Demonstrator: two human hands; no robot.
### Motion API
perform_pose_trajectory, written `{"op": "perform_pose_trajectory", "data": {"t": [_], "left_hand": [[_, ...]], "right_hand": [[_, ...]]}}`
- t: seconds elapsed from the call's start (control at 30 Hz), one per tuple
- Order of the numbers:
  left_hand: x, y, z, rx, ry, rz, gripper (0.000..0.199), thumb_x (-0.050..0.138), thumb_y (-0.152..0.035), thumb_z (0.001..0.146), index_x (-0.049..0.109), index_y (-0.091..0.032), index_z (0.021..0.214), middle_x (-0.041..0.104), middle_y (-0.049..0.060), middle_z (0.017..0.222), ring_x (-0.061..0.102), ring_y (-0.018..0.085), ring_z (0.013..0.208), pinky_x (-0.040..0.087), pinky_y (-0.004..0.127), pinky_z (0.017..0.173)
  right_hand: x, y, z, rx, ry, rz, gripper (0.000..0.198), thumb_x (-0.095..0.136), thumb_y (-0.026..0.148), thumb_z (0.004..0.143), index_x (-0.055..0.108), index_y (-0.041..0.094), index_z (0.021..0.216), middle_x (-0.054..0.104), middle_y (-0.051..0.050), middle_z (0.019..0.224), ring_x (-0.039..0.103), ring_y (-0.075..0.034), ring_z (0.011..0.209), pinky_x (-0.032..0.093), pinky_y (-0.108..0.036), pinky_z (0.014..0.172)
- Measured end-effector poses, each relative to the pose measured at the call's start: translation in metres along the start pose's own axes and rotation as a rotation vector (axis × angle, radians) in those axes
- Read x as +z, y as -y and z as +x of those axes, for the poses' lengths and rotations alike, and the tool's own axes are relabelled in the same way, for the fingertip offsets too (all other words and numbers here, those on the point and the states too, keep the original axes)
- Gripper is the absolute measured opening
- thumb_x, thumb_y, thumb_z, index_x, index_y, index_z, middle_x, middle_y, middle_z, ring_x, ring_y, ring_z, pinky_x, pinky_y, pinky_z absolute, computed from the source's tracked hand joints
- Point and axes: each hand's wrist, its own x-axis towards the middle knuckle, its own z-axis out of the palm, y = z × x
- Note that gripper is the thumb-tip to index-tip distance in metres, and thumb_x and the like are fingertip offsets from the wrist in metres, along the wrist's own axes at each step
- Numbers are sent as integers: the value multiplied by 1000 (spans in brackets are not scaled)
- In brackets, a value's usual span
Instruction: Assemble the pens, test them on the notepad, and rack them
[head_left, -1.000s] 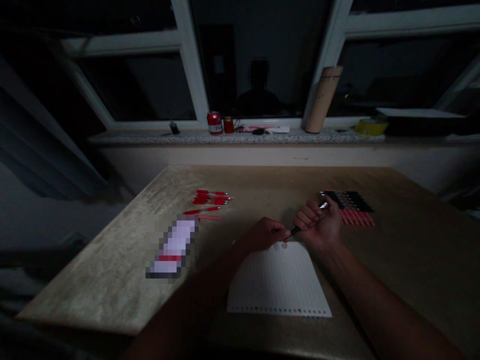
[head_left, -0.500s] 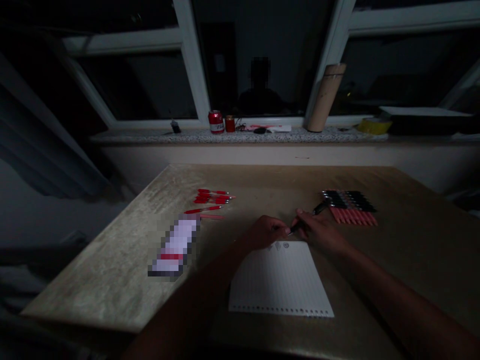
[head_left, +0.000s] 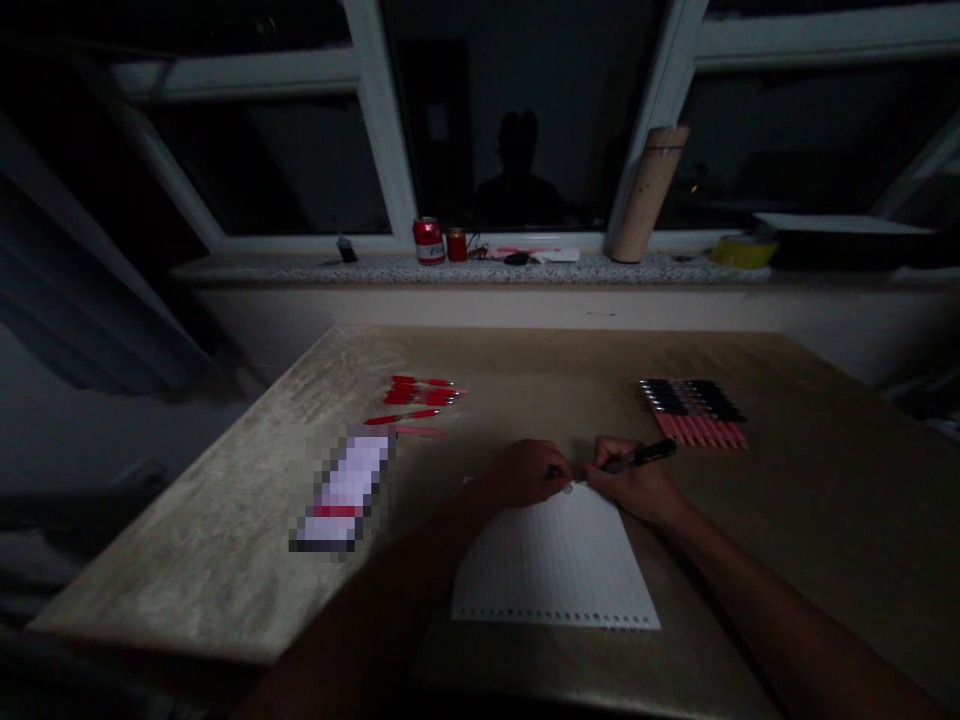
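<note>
Presently: black pen [head_left: 652, 454], at far edge of lined paper [head_left: 555, 560].
Pinched in right hand [head_left: 636, 487]; with long axis crosswise, free end toward right; near left hand [head_left: 529, 471], with fingers curled, contents unclear.

We see a brown table [head_left: 540, 380], its surface paler and blotchy on the left side. Left of the middle, a few red pens [head_left: 420, 397] lie close together on it, with one more red pen [head_left: 405, 416] just nearer to us. Beside that we find some pink sticks [head_left: 421, 432], next to a pale oblong thing [head_left: 356, 485] too blurred to tell. In front of us lies a lined sheet of paper [head_left: 555, 570], its holed edge toward us. On the right we have black pens [head_left: 690, 398] in a row, with a row of pink rods [head_left: 703, 432] just nearer
</note>
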Motion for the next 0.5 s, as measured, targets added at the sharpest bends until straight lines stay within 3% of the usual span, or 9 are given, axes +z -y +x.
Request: {"op": "perform_pose_trajectory", "data": {"t": [0.3,0.5], "left_hand": [[2,1,0,-5,-10,21,16,57,-24,79,70,-16,84,63,2,78,57,11,71,40,21,67],[1,1,0,-5,-10,13,17,57,-25,79,71,-16,84,63,3,78,56,11,70,40,22,68]], "right_hand": [[-1,1,-2,-15,84,-3,30,59,30,71,38,19,52,36,5,49,31,-8,47,21,-21,43],[-1,2,0,-11,32,-21,29,58,31,71,39,19,52,35,5,49,30,-8,47,21,-22,43]]}}
